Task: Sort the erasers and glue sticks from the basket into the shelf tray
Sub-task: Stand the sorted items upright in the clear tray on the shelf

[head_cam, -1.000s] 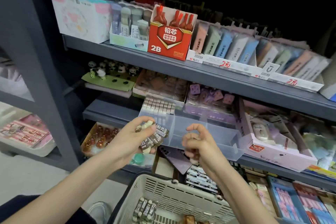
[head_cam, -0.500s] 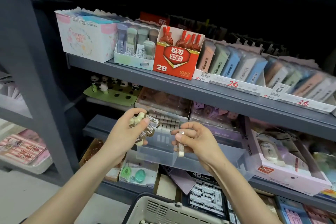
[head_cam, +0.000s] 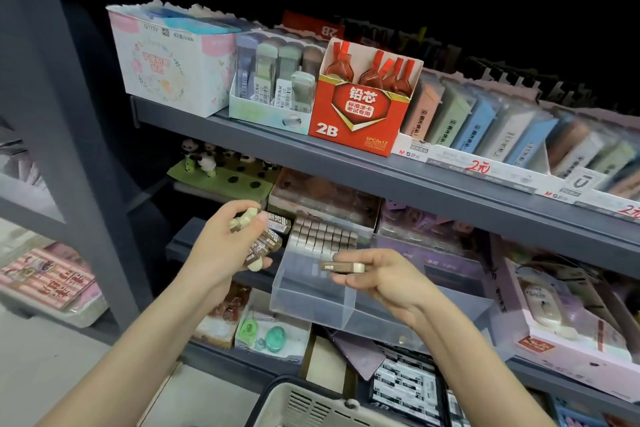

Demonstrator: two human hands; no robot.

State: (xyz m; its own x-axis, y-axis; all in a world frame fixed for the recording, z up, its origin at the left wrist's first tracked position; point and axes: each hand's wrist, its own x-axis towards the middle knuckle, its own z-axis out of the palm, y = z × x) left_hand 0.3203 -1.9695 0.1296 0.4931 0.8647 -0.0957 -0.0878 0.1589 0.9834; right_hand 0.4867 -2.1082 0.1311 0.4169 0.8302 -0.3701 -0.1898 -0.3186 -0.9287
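Observation:
My left hand (head_cam: 221,246) grips a bunch of brown-sleeved 2B erasers (head_cam: 268,236) left of the clear plastic shelf tray (head_cam: 311,305). My right hand (head_cam: 377,279) pinches a single brown eraser (head_cam: 341,266) flat, over the tray's left compartment. Rows of the same erasers (head_cam: 323,236) stand packed at the back of that compartment. The cream basket (head_cam: 311,404) shows only its rim at the bottom edge; its contents are out of view.
A grey upper shelf (head_cam: 346,163) carries a red 2B lead box (head_cam: 360,104) and rows of pastel erasers just above the hands. A pink box (head_cam: 568,329) sits right of the tray. A grey upright post (head_cam: 69,149) stands at left.
The view rose, so the basket dropped to the bottom edge. My right hand turned its eraser from upright to flat and moved it over the tray. My left hand kept its bunch.

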